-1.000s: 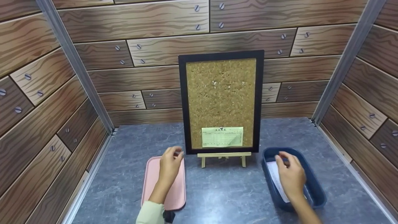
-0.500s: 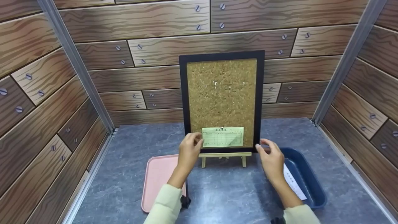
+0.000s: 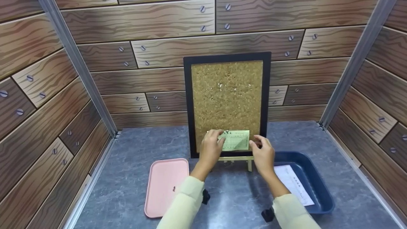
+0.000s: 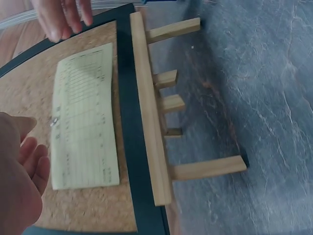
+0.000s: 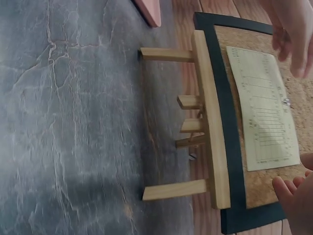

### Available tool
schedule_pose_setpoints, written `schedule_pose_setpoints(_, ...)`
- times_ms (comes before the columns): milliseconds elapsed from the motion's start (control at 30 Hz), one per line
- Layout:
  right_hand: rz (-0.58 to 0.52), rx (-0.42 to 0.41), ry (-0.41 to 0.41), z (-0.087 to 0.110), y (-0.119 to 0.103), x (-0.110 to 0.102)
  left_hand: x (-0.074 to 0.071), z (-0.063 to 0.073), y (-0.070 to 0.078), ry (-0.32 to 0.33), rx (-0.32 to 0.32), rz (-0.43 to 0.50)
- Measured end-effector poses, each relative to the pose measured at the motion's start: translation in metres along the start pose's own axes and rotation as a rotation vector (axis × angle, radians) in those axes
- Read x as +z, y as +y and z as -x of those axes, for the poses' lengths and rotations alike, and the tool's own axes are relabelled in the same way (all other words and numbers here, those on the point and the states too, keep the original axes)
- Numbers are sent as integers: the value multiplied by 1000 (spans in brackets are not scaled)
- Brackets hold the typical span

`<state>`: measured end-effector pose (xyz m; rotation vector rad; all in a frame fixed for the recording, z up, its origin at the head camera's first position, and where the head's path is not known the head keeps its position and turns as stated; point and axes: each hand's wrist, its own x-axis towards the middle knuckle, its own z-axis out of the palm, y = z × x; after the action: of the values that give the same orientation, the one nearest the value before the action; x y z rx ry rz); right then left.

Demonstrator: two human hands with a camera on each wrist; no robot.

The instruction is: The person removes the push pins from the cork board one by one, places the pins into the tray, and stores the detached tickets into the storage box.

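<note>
A pale green printed form point(image 3: 237, 141) hangs low on the black-framed corkboard point(image 3: 227, 105), with a small pushpin point(image 4: 54, 121) at the middle of its top edge. My left hand point(image 3: 211, 146) is in front of the form's left part in the head view; its thumb and fingers are bent loosely, apart from the pin, holding nothing. Beside the form's right edge is my right hand point(image 3: 263, 154), thumb and fingers apart with nothing between them. In the right wrist view the form point(image 5: 264, 112) shows whole, between both hands.
A small wooden easel point(image 4: 151, 112) bears the board. To the left lies a pink tray point(image 3: 165, 178) with tiny dark bits point(image 3: 174, 189) on it. On the right stands a dark blue bin point(image 3: 318, 184) holding white printed paper point(image 3: 294, 184). Wood-patterned walls surround the grey tabletop point(image 3: 127, 190).
My left hand has moved from over the pink tray rightward and up to the form. My right hand has gone from above the blue bin leftward to the form's right side.
</note>
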<state>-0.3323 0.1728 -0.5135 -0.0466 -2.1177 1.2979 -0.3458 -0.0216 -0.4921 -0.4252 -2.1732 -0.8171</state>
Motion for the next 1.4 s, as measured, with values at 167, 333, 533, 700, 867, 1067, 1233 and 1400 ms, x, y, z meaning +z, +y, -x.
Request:
schedule_pose_setpoints(167,4,33,-3,-3,-1,9,13,-6,2,13,11,-45)
schedule_pose_setpoints(333,10,72,3,-5,-2,14,22,-10,2,11,10,-71)
schedule_pose_setpoints(533,-5,101,-8,-6,-5,18,29,-14,1,-9,-16,-69)
schedule_pose_setpoints(700,-42,124,-24,-7,-7,21,31,-16,0,5,-25,-53)
schedule_pose_setpoints(867,-89,124,-12,-7,-7,22,33,-16,1,13,-21,-34)
schedule_pose_setpoints(1067,-192,109,-3,-6,-6,23,36,-15,0,35,-13,-49)
schedule_pose_setpoints(1233,-248,107,-25,-3,-3,22,38,-14,0,43,-5,-71)
schedule_pose_setpoints(1400,-242,32,-34,2,4,23,41,-11,-1,68,19,-121)
